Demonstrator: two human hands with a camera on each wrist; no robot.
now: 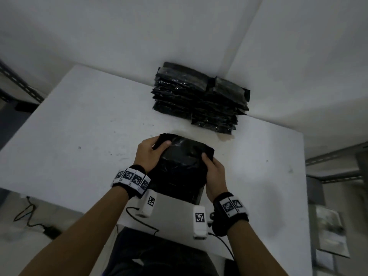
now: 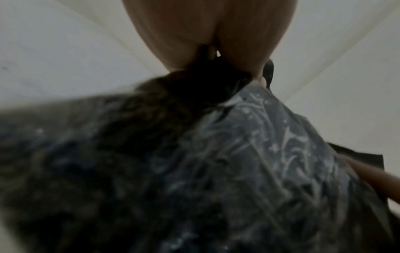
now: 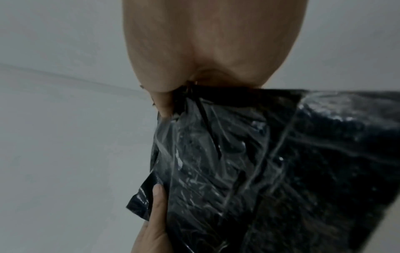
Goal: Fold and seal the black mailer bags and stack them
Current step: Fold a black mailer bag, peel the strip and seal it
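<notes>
A full black mailer bag stands near the table's front edge, its top end pointing away from me. My left hand grips the bag's upper left corner, thumb on top. My right hand grips its right side, thumb pressing the plastic. The wrist views show the crinkled black bag close up, pinched under each palm; the left hand's thumb lies on its far edge in the right wrist view. A stack of sealed black bags sits at the table's far side by the wall corner.
The white table is bare to the left and right of the bag. Metal shelving stands at right and another rack at left. Cables lie on the floor at lower left.
</notes>
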